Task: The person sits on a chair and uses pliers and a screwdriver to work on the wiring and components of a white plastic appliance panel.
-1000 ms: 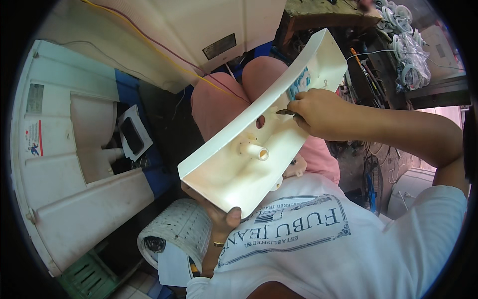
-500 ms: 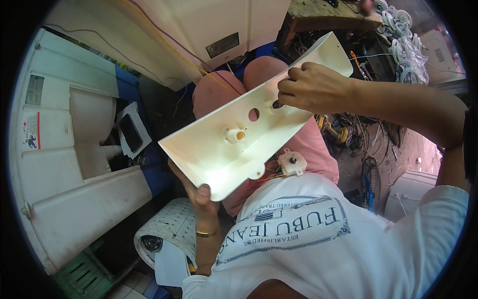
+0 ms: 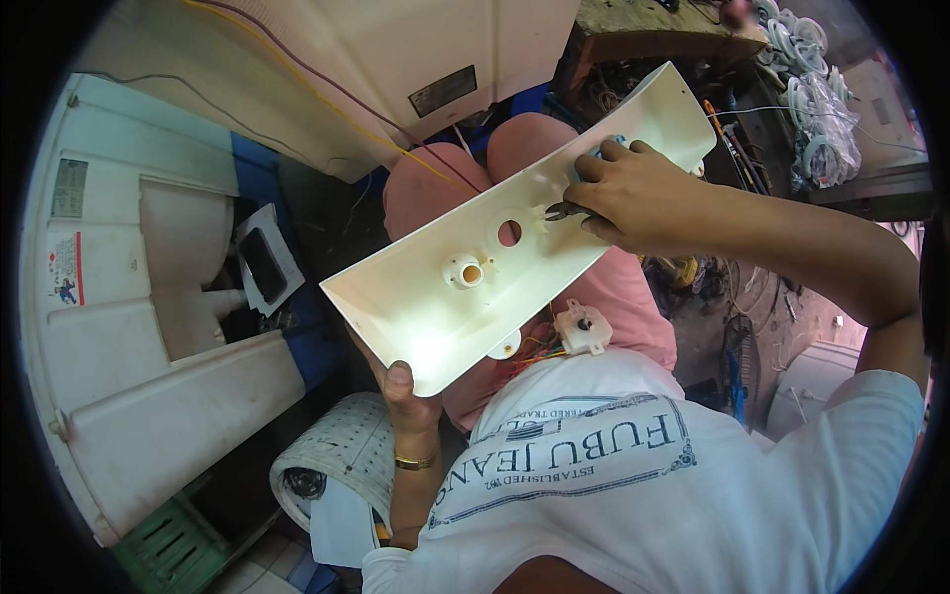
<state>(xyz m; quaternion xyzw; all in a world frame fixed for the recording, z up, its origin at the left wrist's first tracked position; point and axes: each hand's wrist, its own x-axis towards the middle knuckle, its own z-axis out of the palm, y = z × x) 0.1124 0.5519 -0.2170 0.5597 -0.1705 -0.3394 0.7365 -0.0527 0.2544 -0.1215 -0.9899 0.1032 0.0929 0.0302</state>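
Cream panel, round hole; pliers nearby

White short-sleeved shirt with dark framed print, pink trousers, gold-toned wristband

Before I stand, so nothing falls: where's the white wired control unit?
The unit is in the head view, right of centre, on the pink-clad lap between cream panel and white shirt.
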